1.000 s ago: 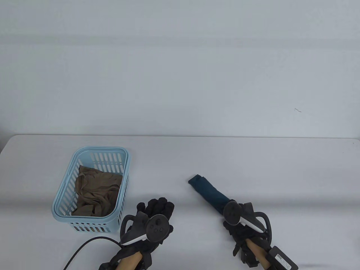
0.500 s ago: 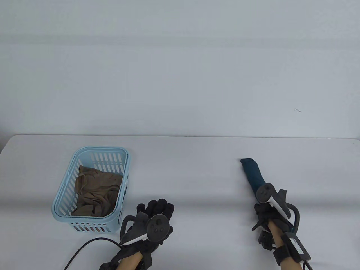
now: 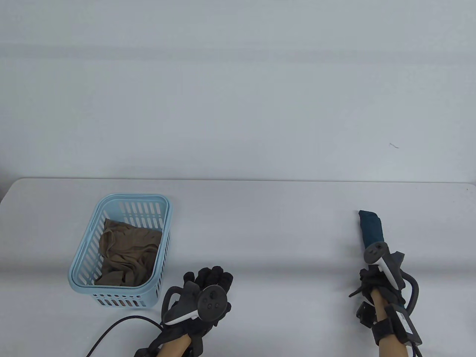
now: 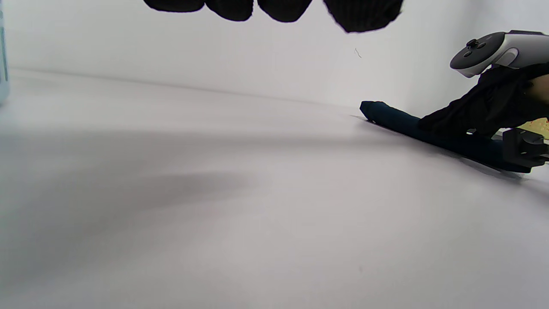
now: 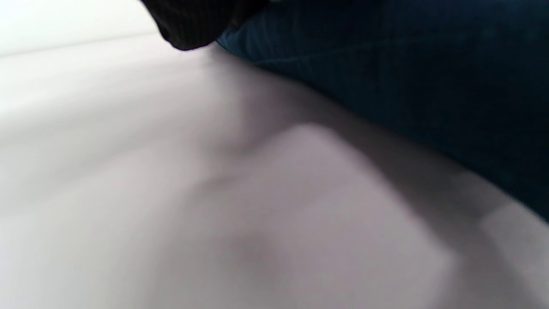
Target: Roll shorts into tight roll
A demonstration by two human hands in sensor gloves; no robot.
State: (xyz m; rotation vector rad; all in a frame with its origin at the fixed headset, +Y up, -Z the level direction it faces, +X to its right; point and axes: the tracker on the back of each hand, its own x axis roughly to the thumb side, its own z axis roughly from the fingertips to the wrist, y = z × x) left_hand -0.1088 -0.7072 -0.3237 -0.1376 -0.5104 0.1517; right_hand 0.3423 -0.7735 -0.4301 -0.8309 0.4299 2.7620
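**Rolled shorts under right hand, table's right side**

Left hand (image 3: 202, 293) near front edge, palm down, fingers loosely spread, holding nothing; right hand (image 3: 379, 273) on near end of dark teal roll (image 3: 370, 228), apparently gripping it; blue basket (image 3: 80, 260) far left, holding brown cloth (image 3: 128, 251).

Left fingers (image 4: 274, 6): four dark tips hang in from the top edge, above the desk.
Desk (image 4: 214, 206): pale, shadowed at left.
Rolled shorts (image 4: 403, 122): dark teal, lying at right.
Right hand (image 4: 480, 109): rests on the roll.
Tracker (image 4: 493, 51): on its back.
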